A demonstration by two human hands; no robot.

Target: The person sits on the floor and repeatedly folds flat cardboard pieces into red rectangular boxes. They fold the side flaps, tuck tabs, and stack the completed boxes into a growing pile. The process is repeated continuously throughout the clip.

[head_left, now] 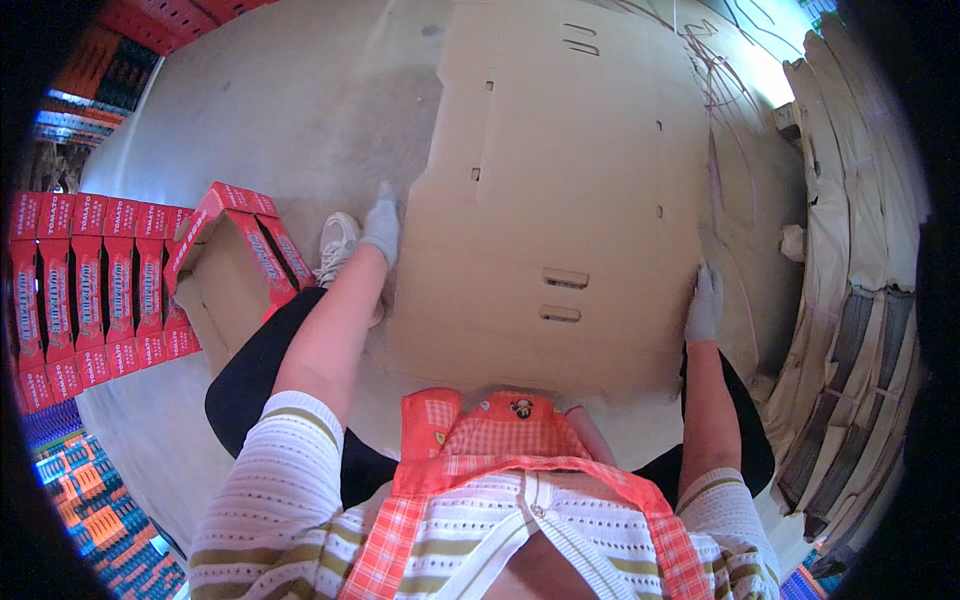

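A large flat brown cardboard sheet (560, 220) with cut slots and notches lies in front of me on the floor. My left hand (383, 222), in a pale glove, is beside its left edge with the fingers stretched forward. I cannot tell whether that hand touches the cardboard. At the right edge my right hand (705, 305), also gloved, has its fingers closed against the sheet's border; part of the grip is hidden. Left of my knee stands an open red printed carton (228, 255), its brown inside visible.
A row of red cartons (105, 285) runs along the left, with colourful stacked packs (100, 510) near the lower left. Bundled stacks of folded cardboard (850, 330) rise at the right. Loose strapping (715, 80) lies at the far right. A pale shoe (338, 240) is near my left hand.
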